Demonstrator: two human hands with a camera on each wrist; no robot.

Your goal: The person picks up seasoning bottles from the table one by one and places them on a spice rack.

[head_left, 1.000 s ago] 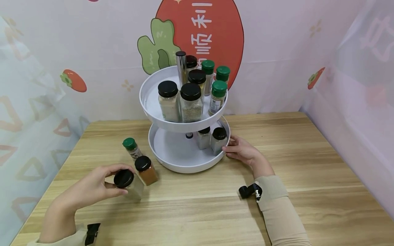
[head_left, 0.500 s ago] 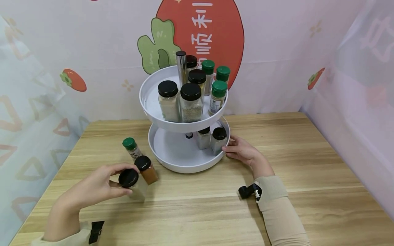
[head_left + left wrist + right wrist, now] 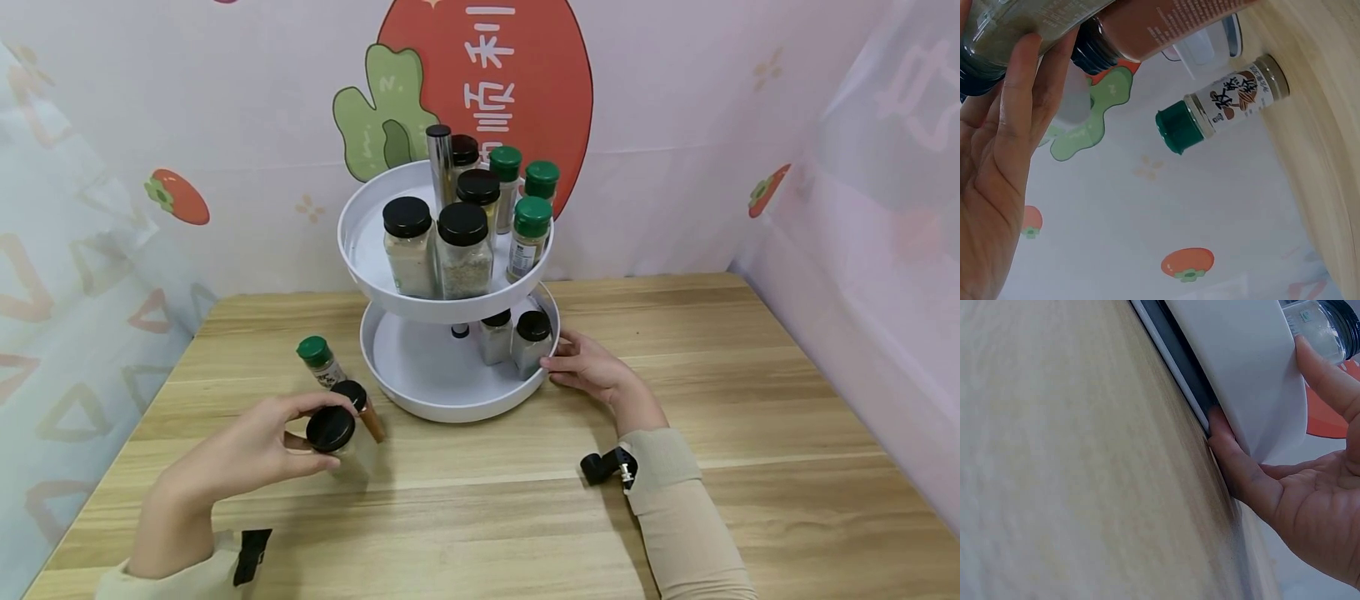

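My left hand (image 3: 251,442) grips a clear spice jar with a black lid (image 3: 331,428), thumb on one side and fingers on the other. In the left wrist view this jar (image 3: 1019,25) holds a dull greenish-grey content. Right behind it stands a jar of reddish-brown spice (image 3: 1166,25), partly covered by it in the head view. A green-capped spice shaker (image 3: 318,360) stands just beyond. At the right, my right hand (image 3: 592,367) holds the rim of the lower tray (image 3: 450,411) of a two-tier white turntable, thumb at the rim and fingers under its edge (image 3: 1260,394).
The upper tray (image 3: 442,310) bears several black-lidded jars and green-capped shakers around a metal post (image 3: 441,162). Two black-lidded jars, one of them the front jar (image 3: 531,346), stand at the lower tray's right side. Patterned cloth (image 3: 667,125) hangs behind the wooden table (image 3: 525,517).
My left hand has carried the black-lidded jar a little rightward, and it now covers more of the reddish-brown jar. The right hand and the turntable have stayed in place.
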